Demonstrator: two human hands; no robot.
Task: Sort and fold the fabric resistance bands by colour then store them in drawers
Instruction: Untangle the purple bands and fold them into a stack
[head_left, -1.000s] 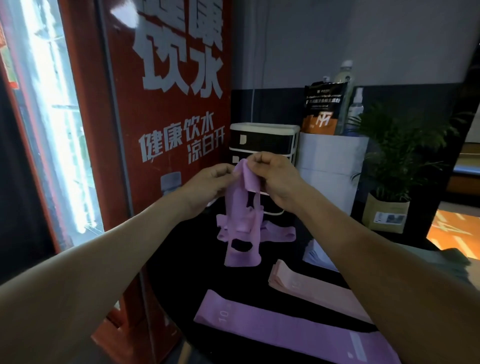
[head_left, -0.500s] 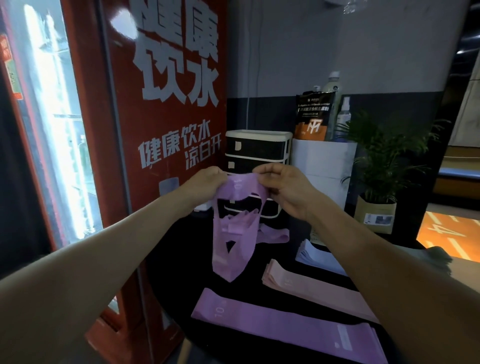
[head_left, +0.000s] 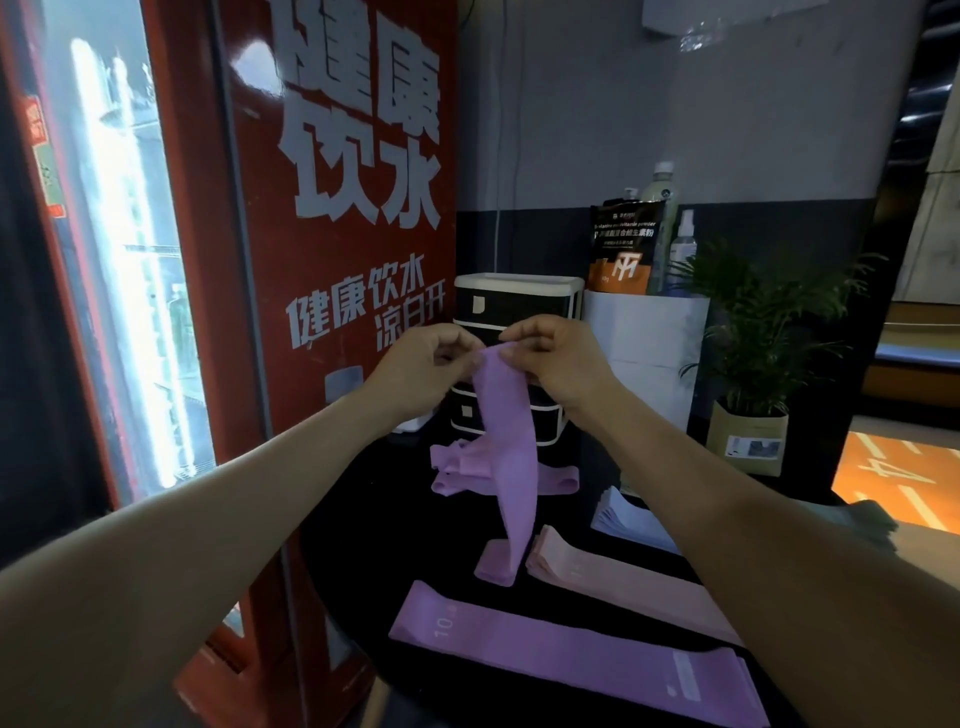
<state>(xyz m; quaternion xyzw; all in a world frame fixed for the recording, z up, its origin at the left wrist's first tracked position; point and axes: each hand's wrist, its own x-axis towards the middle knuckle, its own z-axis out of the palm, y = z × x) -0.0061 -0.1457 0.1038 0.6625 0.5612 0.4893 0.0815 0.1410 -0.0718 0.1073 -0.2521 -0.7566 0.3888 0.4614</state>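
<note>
Pinching with left hand (head_left: 423, 366) and right hand (head_left: 553, 358) the top of a long purple fabric resistance band (head_left: 511, 467), hanging before the black-and-white plastic drawer unit (head_left: 519, 301), lower end touching table, possibly twisting or slipping into the loose purple bands (head_left: 457, 465) below that unit.

Purple band (head_left: 511, 457) in both hands' grip

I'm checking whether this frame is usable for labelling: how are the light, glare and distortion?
Head view: the lit cooler door blows out white; the table is dim, yet the held purple band reads clearly; wide-angle bending stretches both forearms.
</note>
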